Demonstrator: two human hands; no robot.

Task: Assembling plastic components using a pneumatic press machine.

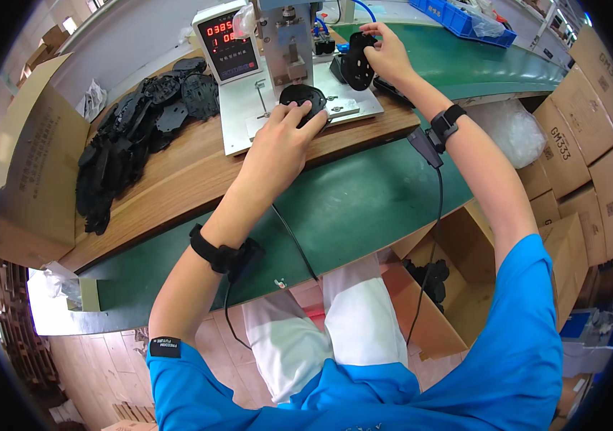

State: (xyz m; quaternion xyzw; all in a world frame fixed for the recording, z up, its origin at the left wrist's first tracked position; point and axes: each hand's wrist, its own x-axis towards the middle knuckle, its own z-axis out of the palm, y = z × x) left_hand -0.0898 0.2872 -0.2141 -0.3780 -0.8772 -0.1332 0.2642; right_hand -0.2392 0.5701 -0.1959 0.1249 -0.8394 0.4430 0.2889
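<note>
**Lower black part beneath the press tool, upper black part pinched alongside**

Left hand point(285, 140) over the near edge of the lower black part point(302, 93), fingers bent and partly spread, tips on top; actually gripped or merely steadied, impossible to tell from above. Right hand point(391, 59) nearly closed, with the upper black part point(356, 65) caught by its upper right edge, raised just to the right of the press point(276, 39).

For good placement, probably best to settle the lower black part flat on the metal fixture point(348, 108), over the white base plate point(234, 133), with light, even pressure along the near edge. Keep fingertips out from under the metal tool point(297, 70). Hold the upper black part by the rim only, clear of the press, so as not to knock the fixture.

Lower black part: dark, rounded in outline, partly covered by fingers. Upper black part: thin, elongated, round-ended, tilted up on edge, with small pale openings towards the lower end. Similar dark shapes in the loose pile point(152, 122) to the left, on the wooden board point(184, 176) atop the green counter point(364, 194).
</note>
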